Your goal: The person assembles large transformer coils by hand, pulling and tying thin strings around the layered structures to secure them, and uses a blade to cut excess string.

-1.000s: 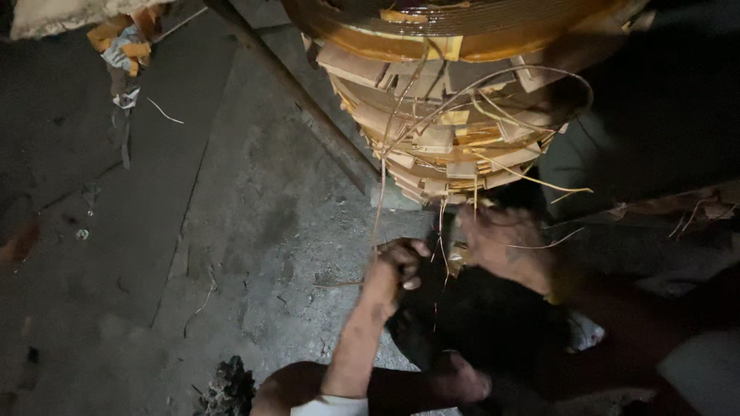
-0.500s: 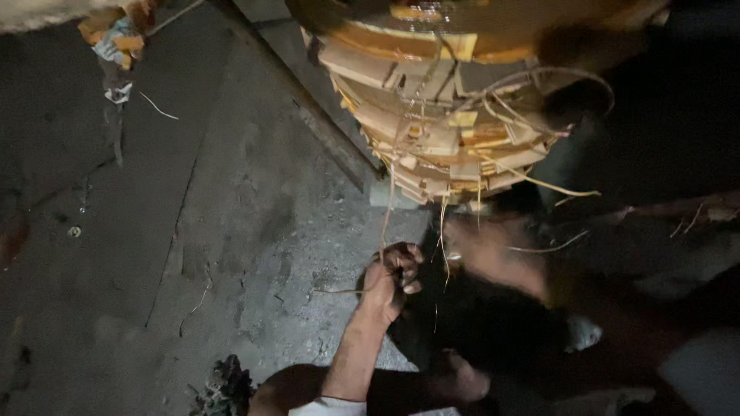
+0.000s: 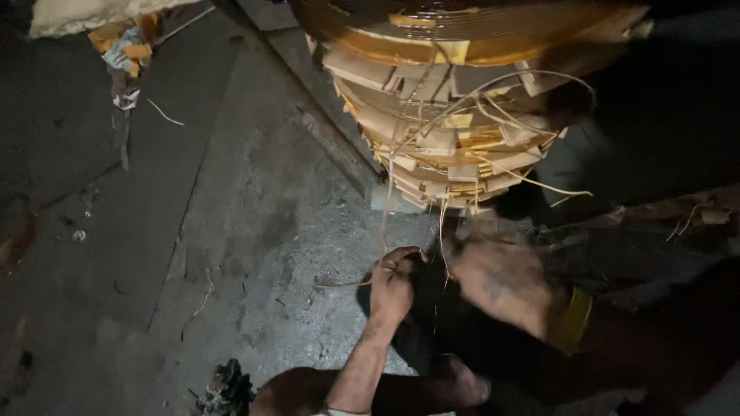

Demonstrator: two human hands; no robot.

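At the far left, near the top, a small heap of crumpled paper scraps [image 3: 123, 48], orange and pale, lies on the concrete floor [image 3: 231, 231], which is grey, rough and stained. One loose pale strand [image 3: 166, 113] lies just beside the heap. Lower down, at the bottom edge, sits a dark clump of debris [image 3: 225, 389].

Toward the middle, the left hand [image 3: 393, 281] is clenched around thin pale strings [image 3: 385, 208] that run up from it to the big stack above; another thin strand sticks out sideways from the fist, close over the floor. The stack of cardboard pieces [image 3: 439, 146] is round and tapers downward, built of many flat tan layers, with a glossy amber band [image 3: 462, 35] around its top. Several loose strings loop and dangle from it, and some hang down between the two hands.

Just right of the left hand, the right hand [image 3: 501, 285] is blurred; its back faces up and I cannot tell whether it grips anything. A yellow cuff [image 3: 572, 322] circles its wrist. Beyond it, everything is dark.
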